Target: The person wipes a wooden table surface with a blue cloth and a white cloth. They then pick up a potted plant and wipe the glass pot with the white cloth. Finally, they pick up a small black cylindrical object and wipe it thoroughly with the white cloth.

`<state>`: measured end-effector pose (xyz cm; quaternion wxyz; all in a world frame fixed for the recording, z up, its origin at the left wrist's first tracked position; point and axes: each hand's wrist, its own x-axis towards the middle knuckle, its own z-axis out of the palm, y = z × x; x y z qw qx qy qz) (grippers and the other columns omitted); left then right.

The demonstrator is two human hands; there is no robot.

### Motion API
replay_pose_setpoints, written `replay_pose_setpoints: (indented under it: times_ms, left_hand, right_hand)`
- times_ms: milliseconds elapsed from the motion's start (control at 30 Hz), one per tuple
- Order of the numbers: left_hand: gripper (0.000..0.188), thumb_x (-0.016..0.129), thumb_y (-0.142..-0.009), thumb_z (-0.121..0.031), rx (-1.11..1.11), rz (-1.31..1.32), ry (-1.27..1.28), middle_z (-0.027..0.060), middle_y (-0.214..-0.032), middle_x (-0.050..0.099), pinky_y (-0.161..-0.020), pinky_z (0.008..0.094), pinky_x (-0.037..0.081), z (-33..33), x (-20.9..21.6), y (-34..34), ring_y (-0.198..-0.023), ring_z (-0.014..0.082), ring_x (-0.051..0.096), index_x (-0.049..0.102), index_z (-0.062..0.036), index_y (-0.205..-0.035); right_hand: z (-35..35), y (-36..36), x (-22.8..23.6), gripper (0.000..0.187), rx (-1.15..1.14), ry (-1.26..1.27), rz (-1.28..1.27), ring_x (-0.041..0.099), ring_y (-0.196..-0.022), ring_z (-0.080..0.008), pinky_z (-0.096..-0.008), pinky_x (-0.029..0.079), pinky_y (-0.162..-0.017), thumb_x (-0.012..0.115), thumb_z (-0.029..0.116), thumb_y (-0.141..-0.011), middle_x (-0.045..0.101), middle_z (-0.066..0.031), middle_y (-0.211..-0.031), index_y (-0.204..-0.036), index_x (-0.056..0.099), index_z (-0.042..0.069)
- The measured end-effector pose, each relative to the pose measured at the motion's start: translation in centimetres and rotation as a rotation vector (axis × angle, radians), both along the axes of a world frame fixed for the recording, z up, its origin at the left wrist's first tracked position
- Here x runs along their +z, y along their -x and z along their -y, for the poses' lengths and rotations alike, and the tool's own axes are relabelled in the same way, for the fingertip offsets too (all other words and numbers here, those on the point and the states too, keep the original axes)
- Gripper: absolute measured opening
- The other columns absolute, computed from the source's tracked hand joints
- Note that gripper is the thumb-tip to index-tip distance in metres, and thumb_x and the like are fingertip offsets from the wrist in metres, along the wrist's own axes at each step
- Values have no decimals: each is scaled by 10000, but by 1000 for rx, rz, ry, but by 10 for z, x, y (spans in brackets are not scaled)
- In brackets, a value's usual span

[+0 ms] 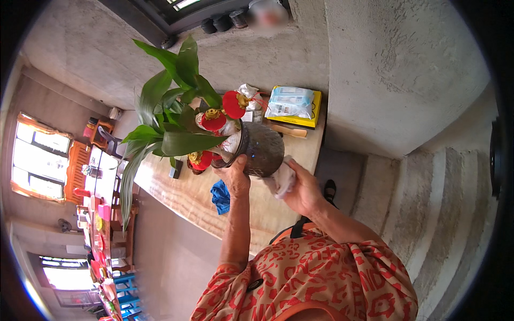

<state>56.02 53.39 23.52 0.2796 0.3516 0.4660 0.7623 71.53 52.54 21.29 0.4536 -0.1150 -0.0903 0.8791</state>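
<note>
A dark, glassy round pot (pixel 265 151) is tilted on its side above the table, its mouth toward the left. Long green leaves (pixel 176 131) spread from it, and red ornaments with gold trim (pixel 234 105) hang among them. My left hand (pixel 237 175) grips the pot near its rim. Bunched in my right hand (pixel 304 192) is a whitish cloth (pixel 280 181), pressed against the lower side of the pot near its base. Below the pot, a crumpled blue cloth (pixel 220 197) lies on the table (pixel 267 216).
At the table's far right, a blue-and-white plastic packet (pixel 290 100) rests on a yellow box (pixel 316 109). A flat wooden piece (pixel 289 130) lies before them. Concrete steps (pixel 412 203) rise to the right. Far left stand a long, cluttered table (pixel 99 214) and blue stools (pixel 126 291).
</note>
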Motion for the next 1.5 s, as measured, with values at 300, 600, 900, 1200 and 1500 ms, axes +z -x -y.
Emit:
replay_pose_setpoints:
  times_ms: [300, 600, 900, 1200, 1500]
  left_hand:
    - [712, 726, -618, -132, -199, 184, -51, 96, -1145, 551, -862, 331, 481, 9, -14, -7, -972, 205, 580, 418, 22, -1242]
    - [862, 740, -663, -357, -265, 82, -21, 127, -1234, 500, -930, 411, 461, 21, -13, 5, -1103, 267, 529, 315, -31, -1339]
    - [911, 837, -621, -338, -98, -12, -4, 103, -1214, 499, -909, 332, 444, 12, -8, -3, -1085, 203, 520, 347, 2, -1310]
    - [718, 810, -615, -149, -77, 49, 243, 68, -1117, 562, -887, 314, 445, 12, 14, -10, -1001, 167, 549, 459, -22, -1228]
    - [885, 846, -565, -347, -317, -117, 86, 94, -1201, 525, -959, 349, 407, 22, 22, -15, -1092, 203, 516, 424, 9, -1257]
  right_hand:
    - [-18, -1, 19, 338, -610, -1012, 908, 470, -1055, -169, -288, 394, -902, 451, 178, -953, 451, -114, -1263, -1261, 387, 54]
    - [-77, 7, 0, 341, -81, -534, 503, 542, -1024, -113, -257, 433, -902, 453, 247, -971, 565, -36, -1111, -1233, 456, 29]
    - [-63, 17, 3, 274, -396, -451, 418, 529, -878, -93, -229, 438, -772, 512, 182, -932, 567, -26, -985, -1166, 498, 39]
    - [-42, 5, 24, 329, -594, -1096, 862, 508, -1003, -224, -305, 414, -860, 462, 101, -915, 482, -147, -1169, -1234, 440, 23]
    - [-85, -2, 39, 417, -176, -1034, 710, 539, -1021, -188, -310, 427, -896, 595, 190, -842, 543, -78, -1115, -1222, 473, 67]
